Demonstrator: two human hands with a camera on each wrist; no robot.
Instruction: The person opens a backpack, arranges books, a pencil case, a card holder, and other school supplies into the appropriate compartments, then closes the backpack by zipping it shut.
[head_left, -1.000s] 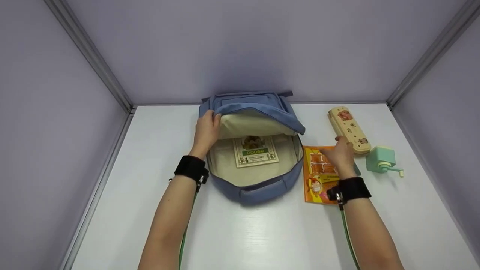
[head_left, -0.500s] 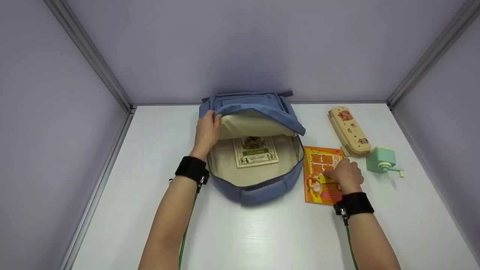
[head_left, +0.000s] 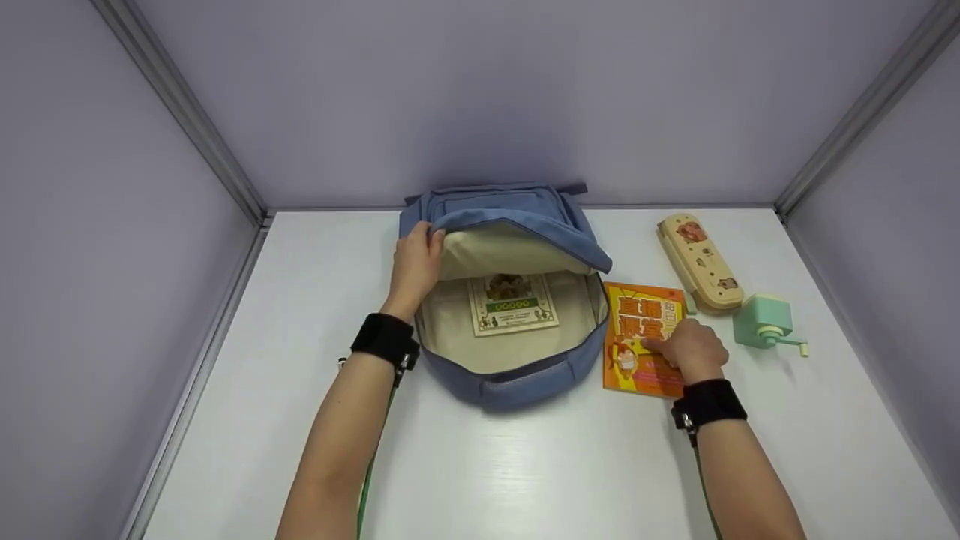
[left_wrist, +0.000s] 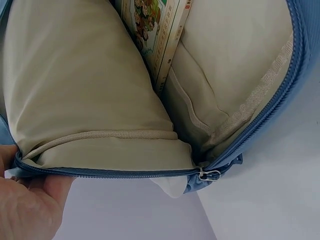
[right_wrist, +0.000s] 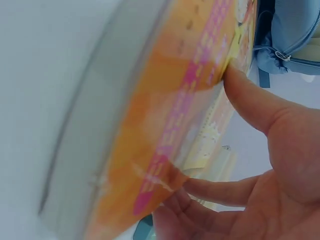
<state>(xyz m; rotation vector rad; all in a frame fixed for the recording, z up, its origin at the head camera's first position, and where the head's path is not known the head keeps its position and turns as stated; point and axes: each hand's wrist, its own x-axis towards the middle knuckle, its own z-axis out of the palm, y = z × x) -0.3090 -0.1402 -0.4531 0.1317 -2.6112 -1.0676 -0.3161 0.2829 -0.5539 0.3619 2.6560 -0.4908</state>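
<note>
"Pale walls (head_left: 480, 97) stand round a white counter (head_left: 510, 472). What has the left hand (head_left: 415, 268) got?"

"Its fingers are curled tight round the edge of the flap (head_left: 517, 251) of a blue backpack (head_left: 529, 386), holding it up. Right of and below those fingers, a small book (head_left: 516, 311) lies inside."

"And the right hand (head_left: 691, 349)?"

"Thumb and fingers, only slightly apart, pinch the right edge of an orange book (head_left: 645, 367); it extends left from them, just beside the bag. Beyond those fingers lies a pencil case (head_left: 699, 262); right of them, a green sharpener (head_left: 763, 321)."

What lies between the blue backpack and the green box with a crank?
In the head view, the orange book, gripped by the right hand, is between them, plus a partly hidden grey-green thing.
</note>
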